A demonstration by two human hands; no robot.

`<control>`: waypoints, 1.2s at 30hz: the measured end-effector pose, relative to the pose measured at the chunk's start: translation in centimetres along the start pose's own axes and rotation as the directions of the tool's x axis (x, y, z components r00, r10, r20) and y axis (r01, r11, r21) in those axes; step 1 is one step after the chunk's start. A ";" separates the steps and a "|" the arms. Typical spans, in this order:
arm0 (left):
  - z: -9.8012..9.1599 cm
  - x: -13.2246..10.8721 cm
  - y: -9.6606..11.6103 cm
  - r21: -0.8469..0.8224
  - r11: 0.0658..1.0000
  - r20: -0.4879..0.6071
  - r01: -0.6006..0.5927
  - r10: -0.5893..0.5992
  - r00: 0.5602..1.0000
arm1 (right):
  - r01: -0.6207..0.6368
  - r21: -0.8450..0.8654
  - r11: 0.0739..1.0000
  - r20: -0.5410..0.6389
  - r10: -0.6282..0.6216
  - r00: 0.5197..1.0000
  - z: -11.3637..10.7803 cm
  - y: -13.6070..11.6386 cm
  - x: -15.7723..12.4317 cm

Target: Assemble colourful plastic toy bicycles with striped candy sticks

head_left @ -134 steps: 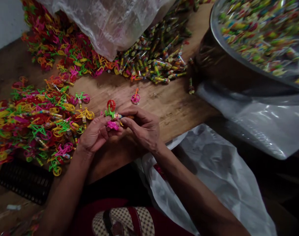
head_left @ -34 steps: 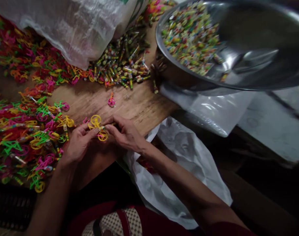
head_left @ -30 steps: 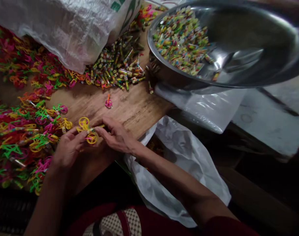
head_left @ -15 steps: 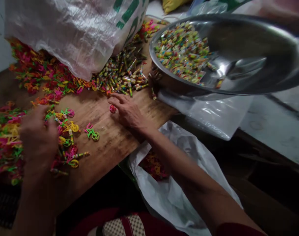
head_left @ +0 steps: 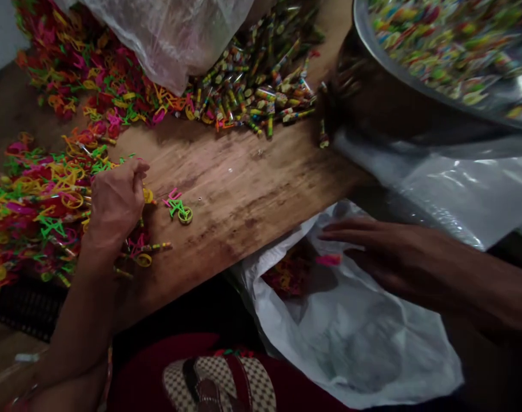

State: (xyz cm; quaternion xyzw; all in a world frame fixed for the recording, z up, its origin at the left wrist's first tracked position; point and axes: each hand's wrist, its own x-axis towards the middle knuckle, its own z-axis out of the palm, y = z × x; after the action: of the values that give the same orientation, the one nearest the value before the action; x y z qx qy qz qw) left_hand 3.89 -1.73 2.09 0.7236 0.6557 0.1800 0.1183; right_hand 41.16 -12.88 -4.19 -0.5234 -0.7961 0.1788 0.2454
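Observation:
My left hand (head_left: 117,197) is curled closed at the right edge of a heap of colourful plastic toy bicycles (head_left: 50,200). Whatever its fingers hold is hidden behind the hand. Over the mouth of a white sack (head_left: 350,332) stretches my right hand (head_left: 367,243), somewhat blurred, its fingers extended and apart. Just below those fingertips a small pink plastic piece (head_left: 328,260) appears in mid-air, apart from the hand. Inside the sack lie red and orange plastic pieces (head_left: 289,274). A green toy bicycle (head_left: 181,212) with a pink part lies alone on the wooden board (head_left: 243,189).
Behind are loose bright plastic parts (head_left: 102,74), a clear plastic bag (head_left: 170,40) and small printed tubes (head_left: 252,86). A metal basin (head_left: 406,97) full of wrapped pieces stands at right above a clear plastic sheet (head_left: 466,183). A black basket (head_left: 29,309) sits lower left.
My right hand has left the board, where it was beside a pinkish-red piece, and is over the sack; that piece is gone from the board. My left hand stays by the bicycle heap. The view has shifted.

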 end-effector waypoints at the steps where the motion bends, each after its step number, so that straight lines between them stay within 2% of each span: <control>1: 0.1 0.1 0.2 -0.028 1.000 -0.014 -0.001 0.001 1.000 | 0.099 -0.010 0.995 0.032 -0.099 0.995 -0.3 -0.6 0.1; 2: 0.1 0.2 0.4 -0.042 0.999 -0.034 -0.005 0.003 0.999 | 0.173 0.011 0.985 0.103 -0.173 0.979 -0.1 -1.5 0.8; 3: 0.1 0.2 0.6 -0.043 0.999 -0.053 -0.009 0.007 0.999 | 0.192 0.053 0.980 0.113 -0.197 0.974 0.7 -2.7 2.2; 5: -0.4 0.2 1.0 -0.026 0.999 -0.089 -0.019 0.016 0.996 | 0.161 0.156 0.975 0.145 -0.184 0.972 3.7 -5.6 6.0; 9: -2.4 -0.5 1.8 0.072 0.997 -0.140 -0.032 0.042 0.989 | 0.195 0.021 0.981 0.039 -0.196 0.980 11.7 -11.5 13.4; 11: -2.9 -0.8 2.0 0.116 0.993 -0.132 -0.014 0.029 0.991 | 0.285 -0.042 0.958 0.075 -0.282 0.957 14.3 -12.7 15.2; 12: -2.9 -0.7 1.9 0.121 0.993 -0.121 -0.009 0.024 0.992 | 0.324 -0.063 0.944 0.085 -0.318 0.944 14.9 -12.5 15.4; 13: -2.6 -0.4 1.8 0.117 0.993 -0.104 -0.020 0.032 0.994 | 0.345 -0.085 0.935 0.093 -0.337 0.937 14.9 -11.9 15.0; 15: -1.3 0.9 1.8 0.101 0.991 -0.063 -0.084 0.090 0.994 | 0.372 -0.118 0.920 0.143 -0.355 0.924 13.4 -9.9 12.5; 17: 0.6 2.8 2.2 0.080 0.982 -0.019 -0.173 0.175 0.984 | 0.266 -0.190 0.945 0.146 -0.240 0.960 10.2 -7.7 8.2; 20: 3.5 6.0 4.1 0.058 0.959 0.026 -0.276 0.275 0.961 | 0.062 -0.248 0.967 0.126 -0.032 0.992 4.3 -5.6 1.6; 22: 5.2 8.1 5.9 0.085 0.959 0.030 -0.270 0.268 0.963 | 0.009 -0.214 0.977 0.141 0.021 0.990 1.3 -4.9 -0.8; 23: 5.9 9.2 6.8 0.096 0.967 0.016 -0.236 0.236 0.972 | -0.022 -0.207 0.978 0.139 0.052 0.989 0.4 -4.6 -0.9; 25: 7.2 11.1 8.3 0.077 0.989 -0.034 -0.126 0.129 0.991 | -0.084 -0.207 0.975 0.108 0.108 0.988 -0.3 -3.7 0.9; 27: 8.3 12.9 9.0 0.015 1.000 -0.054 0.003 -0.003 0.999 | -0.154 -0.218 0.964 0.008 0.160 0.987 0.5 -2.2 4.9; 28: 8.7 13.7 9.0 -0.031 0.998 -0.044 0.058 -0.059 0.997 | -0.196 -0.230 0.953 -0.078 0.182 0.980 1.1 -1.4 7.5; 31: 9.6 15.1 7.8 -0.266 0.956 0.037 0.126 -0.120 0.992 | -0.364 -0.228 0.903 -0.298 0.291 0.909 3.6 0.9 14.9; 33: 9.5 14.7 6.5 -0.423 0.897 0.079 0.127 -0.103 0.992 | -0.417 -0.192 0.888 -0.334 0.341 0.879 5.1 1.8 18.4; 36: 8.6 12.2 4.9 -0.605 0.761 0.196 0.234 -0.143 0.970 | -0.397 -0.153 0.905 -0.342 0.328 0.880 6.8 2.8 20.4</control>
State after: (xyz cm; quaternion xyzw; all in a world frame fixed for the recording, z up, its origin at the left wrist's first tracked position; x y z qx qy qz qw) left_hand 12.86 10.32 -2.42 0.5844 0.6189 0.3233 0.4133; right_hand 32.55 6.81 -7.11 -0.7090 -0.6498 0.0493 0.2696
